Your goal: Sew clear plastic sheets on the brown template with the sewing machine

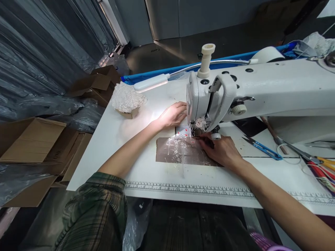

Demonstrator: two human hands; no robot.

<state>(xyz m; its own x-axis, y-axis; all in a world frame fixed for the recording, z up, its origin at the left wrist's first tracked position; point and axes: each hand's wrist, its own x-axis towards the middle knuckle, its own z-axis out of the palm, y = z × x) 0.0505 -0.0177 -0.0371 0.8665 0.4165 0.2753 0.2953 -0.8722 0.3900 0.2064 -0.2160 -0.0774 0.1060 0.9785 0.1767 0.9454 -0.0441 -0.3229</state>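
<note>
A white industrial sewing machine (256, 87) stands on a white table (117, 139). My left hand (173, 115) lies beside the machine head, left of the needle, fingers stretched flat on the table under the lamp's light. My right hand (218, 150) rests in front of the needle, its fingers pinched on a small piece of work that I cannot make out, next to a small white piece with red marks (182, 131). A shiny taped metal plate (180, 150) lies under and left of that hand.
A gooseneck lamp (151, 83) lights the table. A pile of white lace (127, 98) sits at the far left. Blue thread snips (263, 147) and scissors (298, 151) lie to the right. A printed ruler (188, 188) runs along the front edge. Cardboard boxes (31, 139) stand on the floor left.
</note>
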